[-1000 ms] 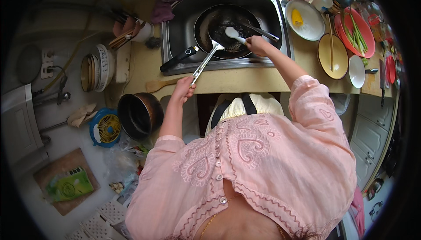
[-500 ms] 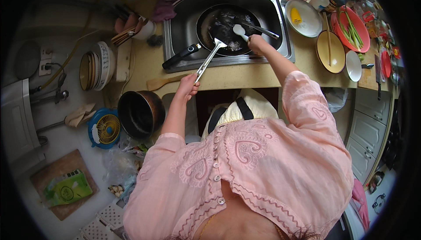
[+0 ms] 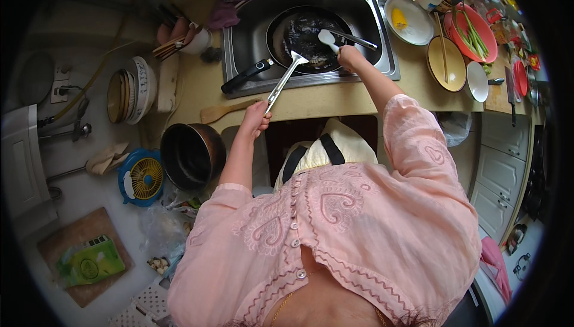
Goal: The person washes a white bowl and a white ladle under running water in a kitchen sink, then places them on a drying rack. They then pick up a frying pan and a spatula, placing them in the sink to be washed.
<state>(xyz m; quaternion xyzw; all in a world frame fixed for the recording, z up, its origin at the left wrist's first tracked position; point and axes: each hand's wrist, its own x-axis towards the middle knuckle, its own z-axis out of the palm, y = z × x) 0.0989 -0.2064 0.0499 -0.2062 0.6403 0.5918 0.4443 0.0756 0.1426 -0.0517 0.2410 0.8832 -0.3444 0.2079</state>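
Observation:
My left hand [image 3: 256, 118] is closed around the handle of a metal spatula [image 3: 283, 85]. The spatula's flat head rests at the near rim of a black frying pan [image 3: 284, 35], which lies in the steel sink [image 3: 248, 19] with dark, wet-looking contents. Over the pan's right side, my right hand [image 3: 351, 58] grips a white dish brush [image 3: 327, 37]; its bristles are hidden. Just behind the brush, a metal utensil handle [image 3: 356, 41] leans out of the pan toward the right. The pan's black handle [image 3: 246, 79] points to the front left of the sink.
On the counter to the right are a white bowl [image 3: 426, 30], a yellow bowl [image 3: 439, 71] with chopsticks, and a red basin [image 3: 487, 22] with green stalks. A wooden spatula [image 3: 222, 112] lies at the counter's front edge. Below left stand a dark pot [image 3: 186, 162] and blue fan [image 3: 133, 192].
Both hands keep their grips and have barely moved. The brush sits slightly differently over the pan, and the pale patch near the pan's front edge looks smaller. The whole view has shifted slightly.

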